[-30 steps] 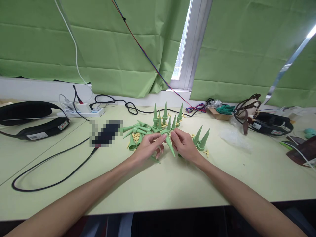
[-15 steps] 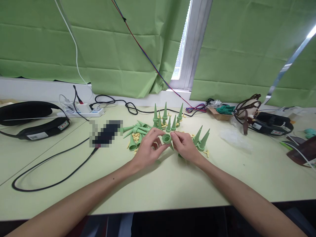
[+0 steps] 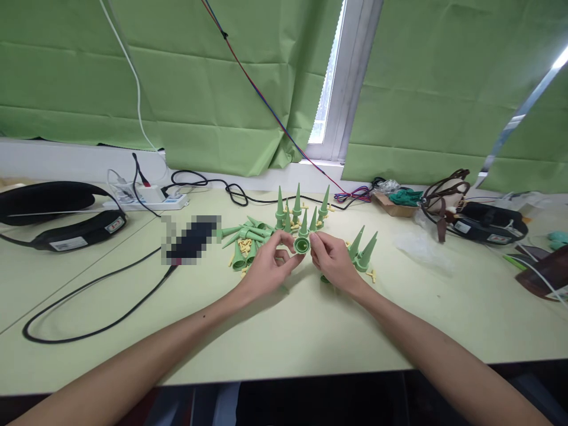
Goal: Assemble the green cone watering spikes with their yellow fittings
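My left hand [image 3: 270, 266] grips a green cone-shaped watering spike [image 3: 302, 245] between thumb and fingers, its round open cup turned toward me. Close against the cup's right side, my right hand [image 3: 331, 257] is closed in a pinch; whatever its fingertips hold is hidden. Several finished-looking green spikes [image 3: 296, 204] stand upright behind the hands, with small yellow valves [image 3: 331, 208] at their bases. Beyond my right hand, two more spikes [image 3: 364, 254] stand close together. Left of my hands lies a pile of loose green spikes [image 3: 238, 257] with yellow valves [image 3: 245, 245] among them.
A blurred-out dark device [image 3: 193, 239] with a black cable lies to the left, near a power strip [image 3: 155, 200] and a black headset [image 3: 80, 231]. To the right are a plastic bag [image 3: 423, 251], a cardboard box [image 3: 393, 204] and another black headset [image 3: 488, 223].
The cup of the spike has tipped up to face me more and moved slightly up. My right hand has shifted a little right, away from the cup's rim.
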`<control>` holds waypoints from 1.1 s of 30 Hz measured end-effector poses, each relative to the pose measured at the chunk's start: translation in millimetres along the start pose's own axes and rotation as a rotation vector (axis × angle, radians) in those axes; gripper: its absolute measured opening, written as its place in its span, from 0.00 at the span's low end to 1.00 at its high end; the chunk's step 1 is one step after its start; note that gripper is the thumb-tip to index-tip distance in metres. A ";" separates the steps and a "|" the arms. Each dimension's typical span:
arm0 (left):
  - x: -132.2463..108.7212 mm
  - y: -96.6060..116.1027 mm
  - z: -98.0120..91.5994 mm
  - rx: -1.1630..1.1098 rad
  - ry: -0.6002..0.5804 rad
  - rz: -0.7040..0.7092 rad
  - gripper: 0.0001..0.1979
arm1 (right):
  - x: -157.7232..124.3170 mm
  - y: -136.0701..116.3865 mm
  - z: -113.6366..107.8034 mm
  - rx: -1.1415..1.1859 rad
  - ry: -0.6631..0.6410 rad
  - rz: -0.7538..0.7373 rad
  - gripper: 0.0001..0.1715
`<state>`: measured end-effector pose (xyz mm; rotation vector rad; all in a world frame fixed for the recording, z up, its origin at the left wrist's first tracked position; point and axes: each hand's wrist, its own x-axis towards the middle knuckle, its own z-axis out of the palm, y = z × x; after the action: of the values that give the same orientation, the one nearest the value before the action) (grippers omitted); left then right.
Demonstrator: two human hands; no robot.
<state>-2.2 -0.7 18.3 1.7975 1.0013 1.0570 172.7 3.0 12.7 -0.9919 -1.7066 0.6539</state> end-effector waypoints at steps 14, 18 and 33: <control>6.4 -2.6 -2.4 -0.373 -0.181 -0.230 0.24 | -0.2 -3.0 -0.5 0.023 -0.103 -0.029 0.24; 5.0 0.4 -4.1 -0.340 -0.202 -0.171 0.22 | -0.3 -2.2 -0.7 0.009 -0.109 -0.024 0.24; -0.3 4.1 -3.5 0.014 -0.092 0.027 0.14 | 0.4 0.4 0.0 -0.028 -0.093 -0.042 0.26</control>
<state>-4.6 -1.6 23.0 1.8587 0.9329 0.9762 172.7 3.6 12.5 -0.9556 -1.8175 0.6596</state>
